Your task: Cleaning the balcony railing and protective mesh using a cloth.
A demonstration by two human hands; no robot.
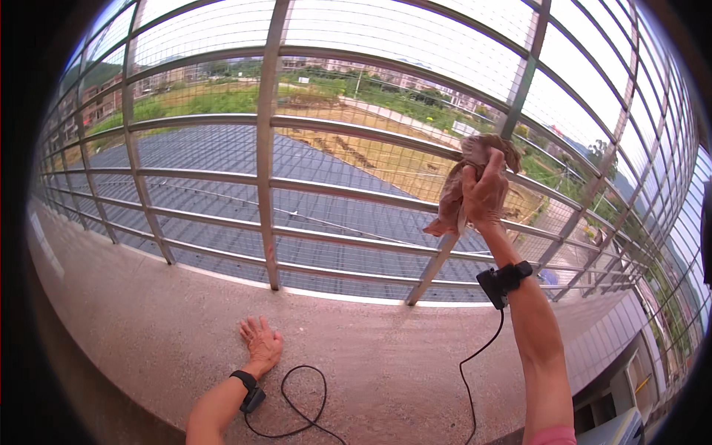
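Note:
My right hand (486,189) is closed round a crumpled brownish-pink cloth (451,202) and presses it against an upright bar (525,85) of the metal window grille. Part of the cloth hangs below my fingers, and the stretch of bar behind it is hidden. Lower and to the left, my left hand (262,344) rests flat on the speckled stone ledge (371,337), fingers stretched out and nothing in them. Each wrist wears a black strapped device with a cable.
The silvery grille (265,163) with fine wire mesh spans the view ahead and curves round to the right. A black cable (304,368) loops on the ledge by my left wrist; another cable (466,371) hangs from my right wrist. Outside lies a dark ribbed roof (222,170).

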